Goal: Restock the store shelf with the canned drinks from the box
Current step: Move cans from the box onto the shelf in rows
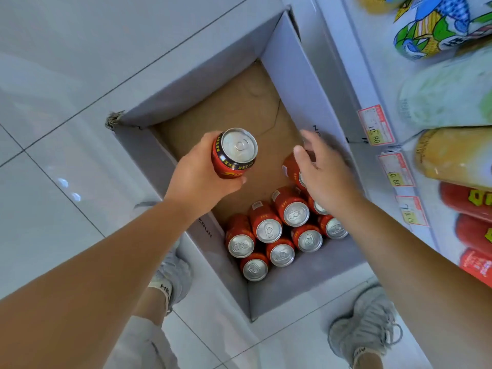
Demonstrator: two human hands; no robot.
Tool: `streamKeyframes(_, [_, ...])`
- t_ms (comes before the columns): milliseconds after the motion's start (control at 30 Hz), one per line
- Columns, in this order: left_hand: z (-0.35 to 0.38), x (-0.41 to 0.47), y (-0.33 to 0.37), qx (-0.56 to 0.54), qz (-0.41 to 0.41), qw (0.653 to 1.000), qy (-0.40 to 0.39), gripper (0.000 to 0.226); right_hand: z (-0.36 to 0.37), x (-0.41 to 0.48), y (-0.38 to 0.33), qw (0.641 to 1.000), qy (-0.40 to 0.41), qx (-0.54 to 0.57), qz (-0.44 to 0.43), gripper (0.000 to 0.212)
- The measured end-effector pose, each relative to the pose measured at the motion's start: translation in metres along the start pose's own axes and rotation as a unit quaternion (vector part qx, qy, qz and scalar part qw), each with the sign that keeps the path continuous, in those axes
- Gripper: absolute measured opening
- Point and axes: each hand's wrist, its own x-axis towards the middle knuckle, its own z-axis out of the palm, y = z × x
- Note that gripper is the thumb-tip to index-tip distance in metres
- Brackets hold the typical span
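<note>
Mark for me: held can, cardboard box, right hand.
held can [239,146]: head view, on its silver lid.
cardboard box [292,83]: head view, on its right inner wall.
right hand [327,179]: head view, on the back of the hand.

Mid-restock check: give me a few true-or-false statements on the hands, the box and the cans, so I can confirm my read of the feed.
1. The left hand grips a red can upright above the box. True.
2. The right hand is resting on the shelf. False: it is over the box with fingers spread, just above the cans inside.
3. The box is packed full. False: the cans are clustered at the near end, and the far part shows bare cardboard bottom.
4. The box sits on the floor right beside the shelf. True.
</note>
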Motion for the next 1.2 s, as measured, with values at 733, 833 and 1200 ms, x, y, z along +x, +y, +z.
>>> streamKeyframes(733, [-0.073, -0.147, 0.136, -0.101, -0.02, 0.994, 0.044, 0.072, -0.106, -0.164, -0.051, 0.973, 0.178, 0.14, 0.03, 0.065])
streamKeyframes(833, [-0.1, -0.202, 0.214, -0.117, 0.016, 0.992, 0.047, 0.065, -0.176, -0.225, -0.082, 0.96, 0.217, 0.175, -0.022, 0.063])
streamKeyframes(1200, [-0.188, -0.487, 0.443, -0.181, 0.172, 0.964, 0.087, 0.058, -0.408, -0.514, -0.171, 0.923, 0.269, 0.231, -0.153, 0.065])
